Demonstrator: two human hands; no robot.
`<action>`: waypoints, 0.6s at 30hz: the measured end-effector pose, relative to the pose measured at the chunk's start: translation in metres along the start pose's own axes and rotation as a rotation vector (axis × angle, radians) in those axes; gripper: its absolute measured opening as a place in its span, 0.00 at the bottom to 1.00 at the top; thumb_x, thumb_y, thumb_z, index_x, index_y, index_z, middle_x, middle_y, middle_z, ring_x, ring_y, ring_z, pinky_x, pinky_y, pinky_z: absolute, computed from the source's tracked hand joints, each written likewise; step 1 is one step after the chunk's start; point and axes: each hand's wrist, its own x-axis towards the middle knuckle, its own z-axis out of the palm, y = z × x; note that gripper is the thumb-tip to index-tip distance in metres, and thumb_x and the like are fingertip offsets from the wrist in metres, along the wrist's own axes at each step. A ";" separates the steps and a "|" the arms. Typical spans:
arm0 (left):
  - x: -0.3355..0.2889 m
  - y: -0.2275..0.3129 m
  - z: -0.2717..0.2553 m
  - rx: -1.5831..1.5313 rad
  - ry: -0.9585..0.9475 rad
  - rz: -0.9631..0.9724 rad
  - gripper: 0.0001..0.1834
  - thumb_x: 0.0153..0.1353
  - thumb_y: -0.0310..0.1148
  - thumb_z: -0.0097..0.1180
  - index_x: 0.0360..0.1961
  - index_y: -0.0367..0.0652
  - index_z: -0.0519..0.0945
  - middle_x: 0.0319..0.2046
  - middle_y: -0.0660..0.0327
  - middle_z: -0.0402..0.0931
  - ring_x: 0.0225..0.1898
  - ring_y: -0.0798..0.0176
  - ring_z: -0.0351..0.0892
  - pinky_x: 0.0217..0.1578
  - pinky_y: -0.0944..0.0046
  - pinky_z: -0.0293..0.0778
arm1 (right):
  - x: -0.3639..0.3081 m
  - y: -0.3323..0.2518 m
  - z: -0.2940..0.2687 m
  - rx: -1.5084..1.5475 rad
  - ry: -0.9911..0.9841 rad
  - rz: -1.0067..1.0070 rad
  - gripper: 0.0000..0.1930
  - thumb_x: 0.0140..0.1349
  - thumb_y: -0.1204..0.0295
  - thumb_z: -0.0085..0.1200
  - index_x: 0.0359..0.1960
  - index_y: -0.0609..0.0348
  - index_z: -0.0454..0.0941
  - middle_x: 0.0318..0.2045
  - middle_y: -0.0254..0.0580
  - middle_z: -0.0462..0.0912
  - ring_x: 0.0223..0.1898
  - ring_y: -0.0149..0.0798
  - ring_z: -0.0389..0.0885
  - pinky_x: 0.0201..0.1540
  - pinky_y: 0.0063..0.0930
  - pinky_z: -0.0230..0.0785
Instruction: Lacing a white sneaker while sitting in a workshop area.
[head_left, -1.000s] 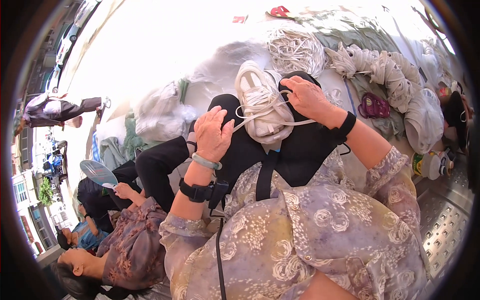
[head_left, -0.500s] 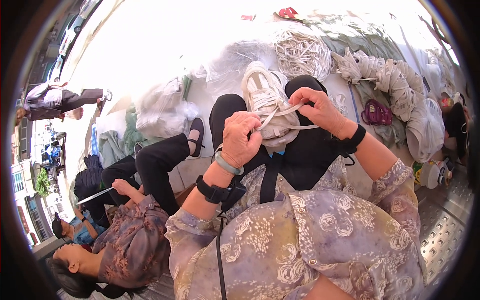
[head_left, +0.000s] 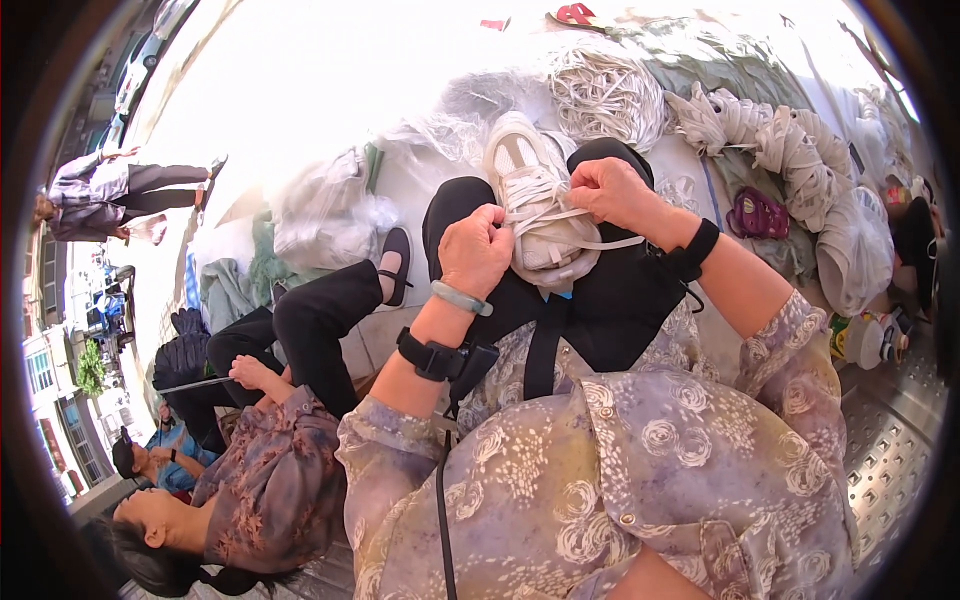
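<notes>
A cream-white sneaker point(head_left: 517, 158) rests between my knees, toe pointing away from me. White shoelace point(head_left: 538, 188) crosses its tongue in several rows. My left hand point(head_left: 474, 255) is closed at the sneaker's left edge, fingertips pinched at the lace; the gripped part is mostly hidden. On the other side, my right hand point(head_left: 622, 198) pinches the lace between thumb and forefinger. A loose lace end sticks out to the right beneath that hand.
A heap of white laces point(head_left: 606, 97) lies beyond my knees. To the right are bundled pale shoes point(head_left: 800, 150), a purple item point(head_left: 757, 214) and a plastic bag point(head_left: 853, 255). Plastic-wrapped goods point(head_left: 325, 215) lie left. A co-worker point(head_left: 270, 485) sits close on my left.
My hands have drawn apart from the lifted lace strands, left hand down and left, right hand slightly lower. The lace now lies closer to the sneaker, with one end trailing right.
</notes>
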 end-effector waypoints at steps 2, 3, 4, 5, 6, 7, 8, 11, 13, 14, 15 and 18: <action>0.004 0.007 0.000 0.021 -0.014 -0.033 0.08 0.50 0.33 0.51 0.28 0.41 0.78 0.18 0.56 0.76 0.22 0.56 0.77 0.27 0.61 0.71 | -0.001 -0.011 -0.002 -0.096 -0.029 0.071 0.12 0.48 0.66 0.53 0.20 0.64 0.76 0.17 0.44 0.76 0.23 0.37 0.76 0.29 0.31 0.67; 0.006 0.006 0.001 0.022 -0.014 -0.033 0.08 0.50 0.33 0.51 0.28 0.41 0.78 0.18 0.56 0.76 0.22 0.56 0.77 0.27 0.61 0.71 | -0.002 -0.013 -0.001 -0.184 0.006 0.027 0.13 0.47 0.64 0.53 0.19 0.64 0.76 0.18 0.46 0.77 0.24 0.41 0.77 0.30 0.33 0.67; 0.006 0.004 0.002 -0.003 0.006 -0.023 0.08 0.49 0.33 0.51 0.28 0.41 0.79 0.19 0.56 0.77 0.23 0.55 0.77 0.28 0.60 0.71 | -0.003 -0.015 0.000 -0.271 0.039 -0.015 0.14 0.47 0.63 0.53 0.18 0.63 0.76 0.18 0.48 0.77 0.26 0.44 0.78 0.31 0.36 0.68; 0.007 0.002 0.004 -0.028 0.025 -0.012 0.08 0.49 0.33 0.51 0.27 0.41 0.79 0.20 0.56 0.77 0.23 0.55 0.78 0.28 0.60 0.71 | -0.004 -0.017 0.002 -0.269 0.038 -0.015 0.14 0.47 0.63 0.53 0.18 0.63 0.76 0.18 0.48 0.77 0.26 0.44 0.78 0.31 0.36 0.68; 0.007 0.000 0.006 -0.026 0.024 -0.013 0.08 0.49 0.33 0.51 0.27 0.41 0.79 0.20 0.56 0.77 0.23 0.55 0.78 0.28 0.60 0.71 | -0.004 -0.019 0.002 -0.291 0.049 -0.008 0.14 0.47 0.63 0.52 0.18 0.63 0.76 0.19 0.49 0.78 0.27 0.46 0.78 0.32 0.38 0.68; 0.008 -0.001 0.007 -0.017 0.034 0.000 0.08 0.49 0.32 0.51 0.27 0.41 0.79 0.20 0.55 0.77 0.24 0.54 0.78 0.28 0.60 0.72 | -0.003 -0.020 0.003 -0.313 0.062 -0.001 0.14 0.47 0.63 0.52 0.18 0.63 0.76 0.20 0.50 0.78 0.28 0.49 0.78 0.33 0.40 0.67; 0.009 -0.003 0.007 -0.008 0.044 0.014 0.08 0.48 0.32 0.50 0.27 0.41 0.79 0.21 0.55 0.77 0.25 0.54 0.78 0.29 0.60 0.72 | -0.002 -0.020 0.004 -0.311 0.063 -0.002 0.14 0.47 0.63 0.52 0.18 0.63 0.76 0.20 0.50 0.78 0.28 0.49 0.78 0.33 0.40 0.67; 0.012 -0.004 0.007 0.092 0.078 0.117 0.07 0.47 0.31 0.51 0.26 0.41 0.78 0.22 0.56 0.77 0.26 0.54 0.78 0.28 0.59 0.72 | 0.001 -0.015 0.008 -0.339 0.063 -0.032 0.12 0.47 0.64 0.51 0.18 0.62 0.76 0.21 0.52 0.78 0.29 0.49 0.78 0.34 0.41 0.68; 0.020 -0.005 -0.002 0.290 0.173 0.270 0.06 0.47 0.31 0.51 0.24 0.41 0.77 0.22 0.57 0.76 0.25 0.54 0.77 0.27 0.59 0.72 | 0.002 -0.012 0.012 -0.527 0.191 -0.266 0.10 0.48 0.69 0.47 0.17 0.62 0.72 0.17 0.49 0.75 0.24 0.49 0.76 0.29 0.40 0.65; 0.025 -0.005 -0.008 0.488 0.267 0.423 0.05 0.46 0.31 0.52 0.23 0.42 0.76 0.22 0.57 0.75 0.25 0.55 0.77 0.27 0.59 0.72 | 0.005 -0.009 0.008 -0.621 0.276 -0.335 0.08 0.48 0.70 0.46 0.18 0.62 0.71 0.18 0.49 0.75 0.25 0.50 0.76 0.30 0.41 0.65; 0.033 -0.005 -0.013 0.579 0.293 0.475 0.03 0.45 0.31 0.53 0.22 0.45 0.74 0.21 0.59 0.72 0.23 0.56 0.76 0.26 0.59 0.72 | 0.010 -0.006 0.000 -0.714 0.362 -0.403 0.07 0.48 0.71 0.46 0.18 0.61 0.71 0.19 0.49 0.75 0.27 0.50 0.76 0.31 0.42 0.66; 0.036 -0.008 -0.010 0.679 0.229 0.465 0.05 0.45 0.30 0.53 0.24 0.41 0.75 0.21 0.58 0.74 0.24 0.55 0.77 0.26 0.58 0.72 | 0.011 -0.010 -0.014 -0.706 0.208 -0.283 0.08 0.48 0.69 0.47 0.24 0.61 0.75 0.23 0.50 0.78 0.32 0.51 0.78 0.36 0.43 0.68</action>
